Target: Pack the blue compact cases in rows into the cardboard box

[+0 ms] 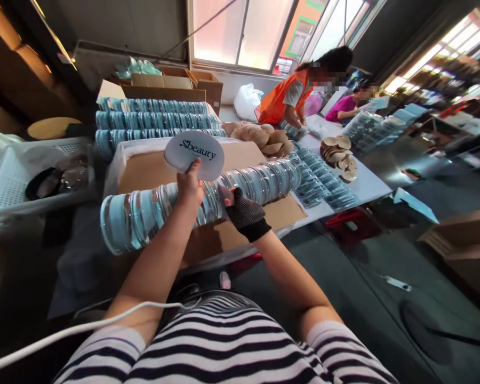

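My left hand (190, 186) pinches the lower edge of a white oval card (196, 156) printed "Sbeauty", raised above a long row of clear round containers (264, 182). These stand on edge, pressed together, with pale blue contents showing through their sides. My right hand (244, 210), in a black fingerless glove, reaches into the middle of this row. Its fingers are closed around something greyish at the row, which I cannot make out. The row lies across brown cardboard (144, 169) on the worktable.
More rows of blue containers (156, 120) stand at the back. Piles of beige rounded pieces (260, 140) lie farther right. A white plastic basket (8, 178) is at the left. A co-worker in an orange vest (282, 98) bends over the table; another person in a magenta top sits beyond.
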Available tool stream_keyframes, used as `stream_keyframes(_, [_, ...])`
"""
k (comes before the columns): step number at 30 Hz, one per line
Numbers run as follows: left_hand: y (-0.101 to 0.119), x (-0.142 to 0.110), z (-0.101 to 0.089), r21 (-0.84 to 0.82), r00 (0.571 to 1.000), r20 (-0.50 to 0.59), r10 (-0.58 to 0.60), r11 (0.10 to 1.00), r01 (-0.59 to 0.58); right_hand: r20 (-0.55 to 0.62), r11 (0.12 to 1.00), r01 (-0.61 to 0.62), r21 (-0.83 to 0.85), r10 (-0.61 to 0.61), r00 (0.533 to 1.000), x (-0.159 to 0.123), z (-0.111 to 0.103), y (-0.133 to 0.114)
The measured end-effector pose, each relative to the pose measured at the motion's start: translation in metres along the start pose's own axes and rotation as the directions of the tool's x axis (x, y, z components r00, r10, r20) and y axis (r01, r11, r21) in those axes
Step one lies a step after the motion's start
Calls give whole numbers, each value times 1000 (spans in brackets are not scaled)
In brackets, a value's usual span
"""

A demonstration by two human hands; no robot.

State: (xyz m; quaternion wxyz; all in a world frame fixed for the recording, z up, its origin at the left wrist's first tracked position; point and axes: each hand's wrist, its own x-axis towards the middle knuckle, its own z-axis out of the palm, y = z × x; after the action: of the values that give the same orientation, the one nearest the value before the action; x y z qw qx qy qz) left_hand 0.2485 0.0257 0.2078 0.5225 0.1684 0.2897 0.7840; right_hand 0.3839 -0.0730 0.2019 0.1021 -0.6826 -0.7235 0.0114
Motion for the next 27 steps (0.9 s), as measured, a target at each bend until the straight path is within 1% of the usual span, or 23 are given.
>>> stream_keyframes(3, [-5,4,-2,35,1000,1,10,999,-10,-25,998,-53,17,53,998,-6,-3,4])
stream_keyframes(6, [-11,9,-6,98,999,9,36,995,-36,-53,997,-37,64,40,998,3,1,1])
stream_keyframes(9, [-16,13,-8,134,999,26,40,990,-44,-41,994,-42,106,47,998,17,14,-4])
stream_keyframes(11, [-17,13,-10,155,999,30,34,987,-39,-35,992,-55,112,59,998,21,26,-5])
stream_keyframes(14, [-19,14,-11,182,998,41,46,982,-52,-68,994,-48,101,55,996,18,40,-3])
stream_keyframes(16, [-20,14,-11,191,996,55,64,979,-73,-41,978,-19,207,29,999,13,45,1])
stream_keyframes(17, [-21,14,-11,192,996,57,74,978,-84,-7,957,1,290,1,1000,10,45,3])
stream_keyframes(19, [-21,13,-11,195,994,57,90,976,-100,102,883,43,467,-102,990,4,42,12])
stream_keyframes(21, [-20,11,-10,206,993,46,108,972,-116,205,780,38,625,-211,956,2,33,23])
stream_keyframes(22, [-20,10,-10,218,992,41,118,968,-124,217,729,19,684,-229,949,5,27,29])
stream_keyframes(23, [-19,9,-10,233,991,40,127,963,-133,192,681,5,733,-214,958,11,19,34])
stream_keyframes(24, [-19,7,-10,246,990,42,135,959,-142,121,647,11,762,-159,980,21,11,38])
stream_keyframes(25, [-20,6,-10,258,988,50,143,954,-151,6,641,48,766,-81,997,34,1,40])
stream_keyframes(26, [-20,6,-11,267,987,64,148,950,-160,-133,661,107,743,-10,991,49,-8,40])
stream_keyframes(27, [-21,5,-11,274,985,78,153,947,-169,-264,706,169,688,27,964,66,-15,38])
